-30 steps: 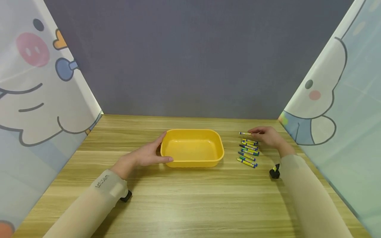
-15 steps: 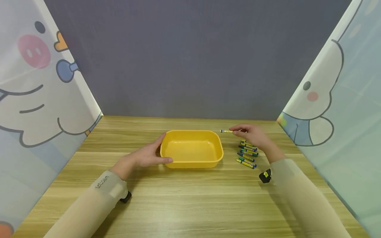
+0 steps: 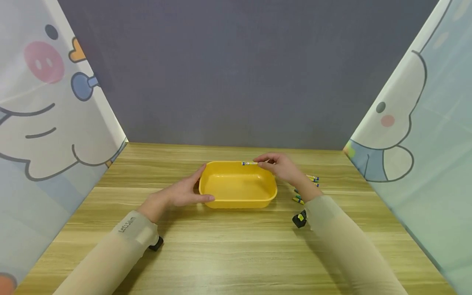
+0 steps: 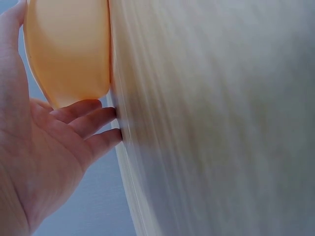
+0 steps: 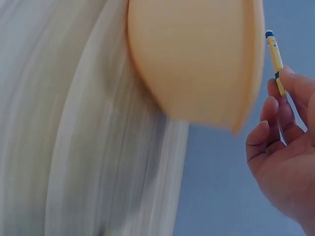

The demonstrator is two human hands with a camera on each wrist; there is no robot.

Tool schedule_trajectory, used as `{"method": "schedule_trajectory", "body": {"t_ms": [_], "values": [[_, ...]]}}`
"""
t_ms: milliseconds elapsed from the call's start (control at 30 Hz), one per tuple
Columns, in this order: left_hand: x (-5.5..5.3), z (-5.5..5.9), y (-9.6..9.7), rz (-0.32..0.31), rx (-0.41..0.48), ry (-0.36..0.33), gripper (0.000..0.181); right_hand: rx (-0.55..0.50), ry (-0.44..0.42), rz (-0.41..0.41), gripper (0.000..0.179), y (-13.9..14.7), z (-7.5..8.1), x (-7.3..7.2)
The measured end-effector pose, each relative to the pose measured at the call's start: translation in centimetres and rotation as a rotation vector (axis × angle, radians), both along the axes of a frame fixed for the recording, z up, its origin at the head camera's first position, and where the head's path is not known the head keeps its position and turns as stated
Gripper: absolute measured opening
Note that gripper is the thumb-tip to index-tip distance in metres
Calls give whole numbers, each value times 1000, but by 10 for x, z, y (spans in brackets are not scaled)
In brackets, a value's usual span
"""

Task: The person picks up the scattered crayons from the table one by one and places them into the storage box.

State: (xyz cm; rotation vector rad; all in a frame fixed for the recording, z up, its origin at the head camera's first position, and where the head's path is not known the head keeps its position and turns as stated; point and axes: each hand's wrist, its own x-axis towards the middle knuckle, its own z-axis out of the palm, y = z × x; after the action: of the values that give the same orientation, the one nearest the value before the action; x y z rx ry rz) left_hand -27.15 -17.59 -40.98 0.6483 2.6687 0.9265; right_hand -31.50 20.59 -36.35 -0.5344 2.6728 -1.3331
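A yellow plastic basin (image 3: pixel 237 203) sits on the wooden table. My left hand (image 3: pixel 184 190) holds its left end, thumb along the front edge and fingers against the end wall; the left wrist view shows this hand (image 4: pixel 59 137) with slightly bent fingers touching the basin (image 4: pixel 71 54). Above the basin's back right part, my right hand (image 3: pixel 280 167) pinches a crayon (image 3: pixel 249 163) between thumb and fingertips. In the right wrist view the crayon (image 5: pixel 273 51), yellow-wrapped with blue bands, points away from the hand (image 5: pixel 290 152), close to the basin's rim.
Several more crayons (image 3: pixel 312 178) lie on the table (image 3: pixel 221 246) at the right, partly hidden behind my right forearm. A dark grey panel (image 3: pixel 236 73) stands at the back. Cartoon-printed sheets (image 3: pixel 424 205) rise along both sides.
My right hand has carried the crayon leftward from beside the other crayons to over the basin's back right part. The left hand and the basin have stayed put.
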Motion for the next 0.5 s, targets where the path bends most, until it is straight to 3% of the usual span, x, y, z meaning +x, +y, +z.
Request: {"method": "schedule_trajectory", "body": {"t_ms": [267, 500], "values": [[-1, 1, 1, 2, -2, 8, 133, -72, -5, 73, 25, -46, -13, -4], [0, 0, 0, 1, -1, 4, 133, -60, -6, 61, 25, -78, -21, -6]]}}
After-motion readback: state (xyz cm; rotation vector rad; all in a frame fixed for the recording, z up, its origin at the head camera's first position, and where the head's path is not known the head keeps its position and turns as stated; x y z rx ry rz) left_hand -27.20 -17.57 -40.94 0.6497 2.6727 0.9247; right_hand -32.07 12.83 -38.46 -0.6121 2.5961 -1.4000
